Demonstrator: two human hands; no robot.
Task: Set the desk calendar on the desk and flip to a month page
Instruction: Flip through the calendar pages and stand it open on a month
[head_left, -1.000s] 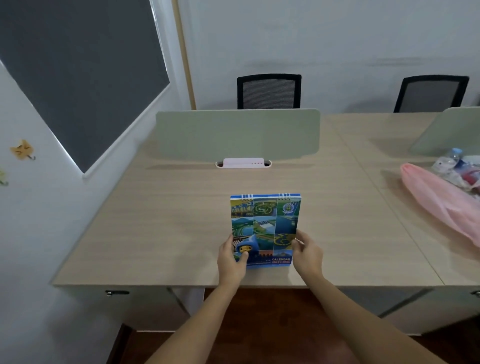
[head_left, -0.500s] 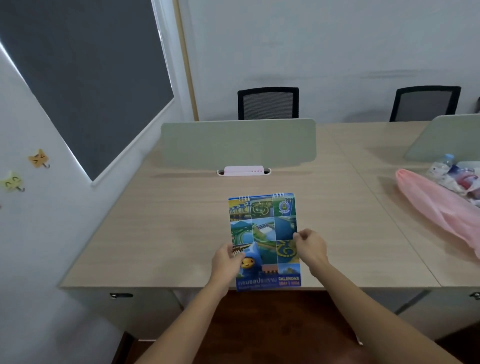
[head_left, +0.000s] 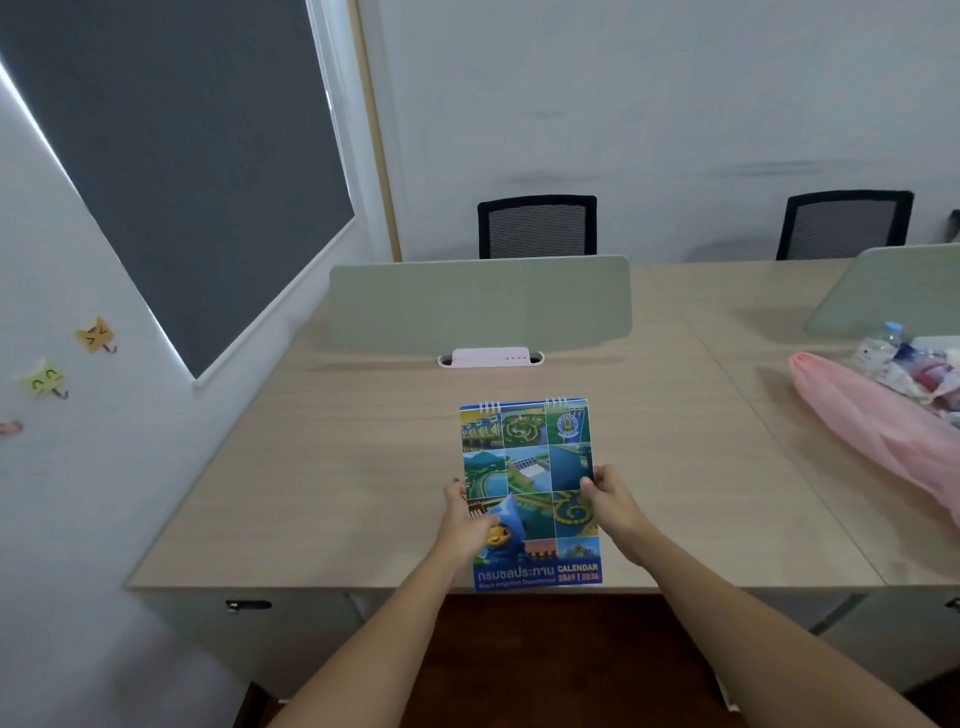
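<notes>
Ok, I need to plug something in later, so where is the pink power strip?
In the head view, the power strip sits at the far middle of the desk, at the foot of the green divider, beyond the calendar.

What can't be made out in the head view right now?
- Calendar back and month pages: hidden behind its cover.
- Whether it touches the desk: unclear.
- Left hand and right hand fingers: behind the calendar.
- Pink bag: cut off at the right edge.

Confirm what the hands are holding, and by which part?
Both hold the desk calendar: left hand on its left edge, right hand on its right edge, around mid-height.
</notes>
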